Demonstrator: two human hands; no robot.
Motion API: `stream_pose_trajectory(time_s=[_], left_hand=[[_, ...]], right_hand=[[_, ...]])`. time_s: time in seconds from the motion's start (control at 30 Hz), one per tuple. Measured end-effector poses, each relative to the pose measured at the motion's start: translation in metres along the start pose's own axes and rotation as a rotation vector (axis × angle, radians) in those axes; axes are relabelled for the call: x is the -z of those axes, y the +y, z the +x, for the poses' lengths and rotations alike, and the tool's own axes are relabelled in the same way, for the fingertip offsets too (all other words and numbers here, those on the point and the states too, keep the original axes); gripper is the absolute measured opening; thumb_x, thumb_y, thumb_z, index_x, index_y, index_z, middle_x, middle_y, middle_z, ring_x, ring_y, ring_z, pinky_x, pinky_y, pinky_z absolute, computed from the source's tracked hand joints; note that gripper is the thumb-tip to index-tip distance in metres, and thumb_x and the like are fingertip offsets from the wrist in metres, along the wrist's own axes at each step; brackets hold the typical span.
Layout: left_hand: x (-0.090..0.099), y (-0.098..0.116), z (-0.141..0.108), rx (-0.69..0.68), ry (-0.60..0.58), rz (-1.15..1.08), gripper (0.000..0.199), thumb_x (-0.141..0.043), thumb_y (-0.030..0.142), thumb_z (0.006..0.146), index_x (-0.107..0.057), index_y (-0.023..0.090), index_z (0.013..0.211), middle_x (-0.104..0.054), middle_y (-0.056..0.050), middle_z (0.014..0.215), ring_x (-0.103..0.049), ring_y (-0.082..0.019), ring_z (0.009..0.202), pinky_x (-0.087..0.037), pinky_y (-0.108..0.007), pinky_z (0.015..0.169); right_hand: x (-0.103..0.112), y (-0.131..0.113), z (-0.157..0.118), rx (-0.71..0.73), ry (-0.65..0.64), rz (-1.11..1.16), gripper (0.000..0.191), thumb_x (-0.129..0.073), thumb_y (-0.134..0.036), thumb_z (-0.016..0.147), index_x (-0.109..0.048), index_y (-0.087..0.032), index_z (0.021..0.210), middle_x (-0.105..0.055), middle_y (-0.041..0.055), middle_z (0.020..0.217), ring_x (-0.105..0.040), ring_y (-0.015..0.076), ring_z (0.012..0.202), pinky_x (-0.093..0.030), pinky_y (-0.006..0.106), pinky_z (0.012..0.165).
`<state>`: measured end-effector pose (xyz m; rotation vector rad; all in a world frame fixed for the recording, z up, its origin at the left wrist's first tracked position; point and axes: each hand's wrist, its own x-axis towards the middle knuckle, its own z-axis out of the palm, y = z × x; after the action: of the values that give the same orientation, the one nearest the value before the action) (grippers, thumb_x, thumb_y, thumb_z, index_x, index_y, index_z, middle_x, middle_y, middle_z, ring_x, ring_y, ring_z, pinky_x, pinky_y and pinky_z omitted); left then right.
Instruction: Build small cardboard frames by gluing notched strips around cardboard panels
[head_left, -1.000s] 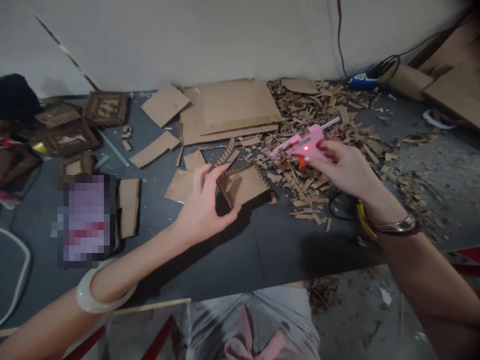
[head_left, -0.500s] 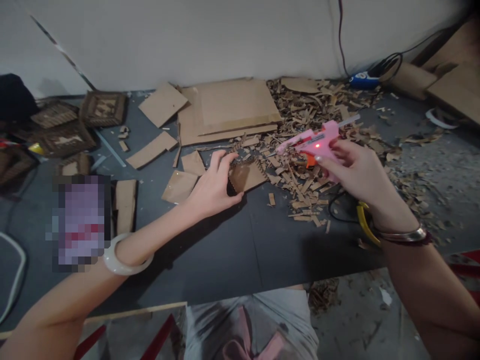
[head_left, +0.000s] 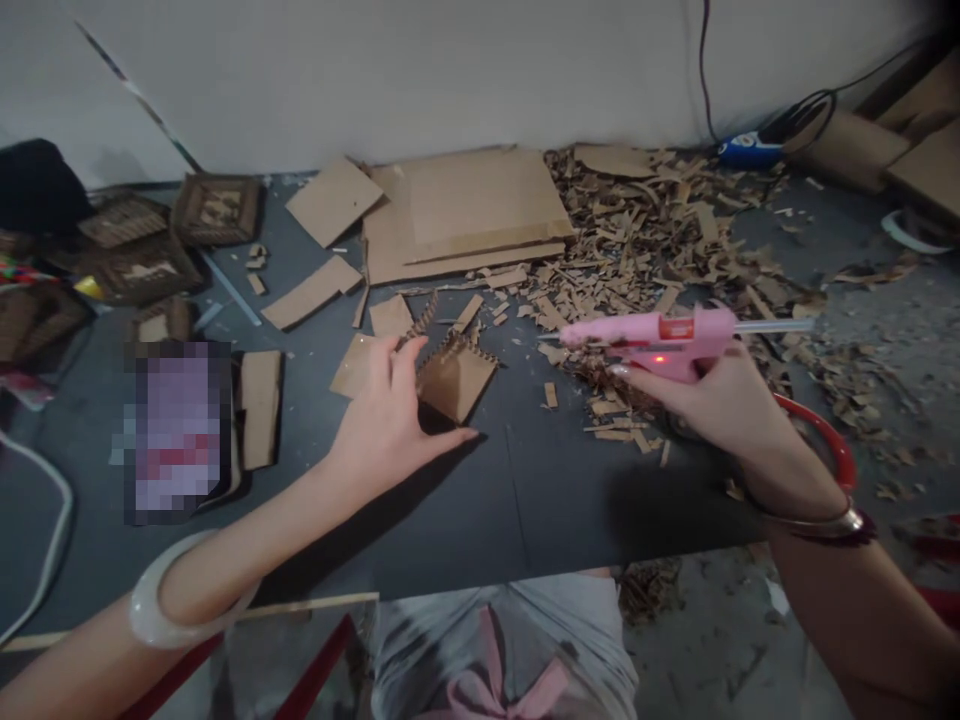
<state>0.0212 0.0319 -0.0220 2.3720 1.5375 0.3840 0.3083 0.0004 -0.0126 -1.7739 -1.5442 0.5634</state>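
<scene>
Your right hand point(head_left: 709, 400) has a narrow grip around the handle of a pink hot glue gun point(head_left: 660, 335), which lies almost level with its nozzle pointing left and a clear glue stick point(head_left: 772, 325) sticking out at the right. Its small red light point(head_left: 658, 358) is on. The nozzle hangs over the cardboard shreds point(head_left: 645, 210) and well apart from the notched cardboard piece point(head_left: 454, 382).

That piece sits at the bench point(head_left: 450, 520), just right of your left hand point(head_left: 394, 410) and partly shaded by it. Your left grip is spread wide, with the fingers up beside the piece's notched edge and the thumb reaching out below it. You can't tell from this view whether the hand is actually pressing on it.

A white bangle point(head_left: 169, 590) circles your left forearm, and a metal bracelet point(head_left: 817, 525) circles your right wrist. A curved red handle point(head_left: 825, 440) lies just beyond your right wrist. Flat cardboard sheets point(head_left: 465, 205) and loose cut pieces point(head_left: 259, 410) lie on the bench ahead and to the left, near patterned cardboard frames point(head_left: 217, 210). A pixelated object point(head_left: 176, 430) is too blurred to identify
</scene>
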Motion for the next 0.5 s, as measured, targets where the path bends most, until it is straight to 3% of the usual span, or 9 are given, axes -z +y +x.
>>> stream_pose_trajectory(time_s=[0.1,0.2,0.37,0.5], left_hand=[[-0.001,0.001,-0.011,0.021,-0.106,-0.058,0.092,-0.07,0.061,0.059,-0.026,0.021,0.13,-0.031,-0.015,0.127,-0.057,-0.031,0.099,-0.055,-0.045,0.075],[0.002,-0.002,-0.012,0.0,-0.116,-0.151,0.089,-0.07,0.059,0.061,-0.026,0.023,0.13,-0.03,-0.014,0.126,-0.06,-0.024,0.089,-0.057,-0.041,0.071],[0.0,-0.017,-0.002,-0.131,-0.037,-0.248,0.086,-0.073,0.048,0.063,-0.025,0.025,0.131,-0.027,-0.012,0.128,-0.045,-0.032,0.118,-0.047,-0.049,0.095],[-0.008,-0.026,0.003,-0.171,-0.087,-0.327,0.086,-0.072,0.045,0.065,-0.023,0.024,0.133,-0.025,-0.013,0.131,-0.036,-0.034,0.126,-0.04,-0.052,0.102]], right_hand=[[-0.011,-0.003,-0.009,0.028,-0.088,0.017,0.022,-0.064,-0.038,0.068,-0.07,-0.024,0.082,-0.072,0.0018,0.084,-0.066,0.0229,0.078,-0.055,0.035,0.07],[-0.02,-0.006,-0.012,0.09,-0.203,-0.021,0.02,-0.06,-0.033,0.074,-0.071,-0.023,0.088,-0.072,0.0012,0.088,-0.067,0.0215,0.078,-0.056,0.034,0.07],[-0.031,-0.018,-0.009,0.269,-0.357,-0.083,0.032,-0.05,-0.019,0.08,-0.067,-0.031,0.103,-0.07,-0.0037,0.098,-0.066,0.0188,0.091,-0.054,0.032,0.081],[-0.041,-0.021,-0.007,0.227,-0.281,-0.217,0.028,-0.053,-0.017,0.075,-0.07,-0.028,0.093,-0.071,-0.0012,0.083,-0.066,0.0211,0.08,-0.054,0.032,0.072]])
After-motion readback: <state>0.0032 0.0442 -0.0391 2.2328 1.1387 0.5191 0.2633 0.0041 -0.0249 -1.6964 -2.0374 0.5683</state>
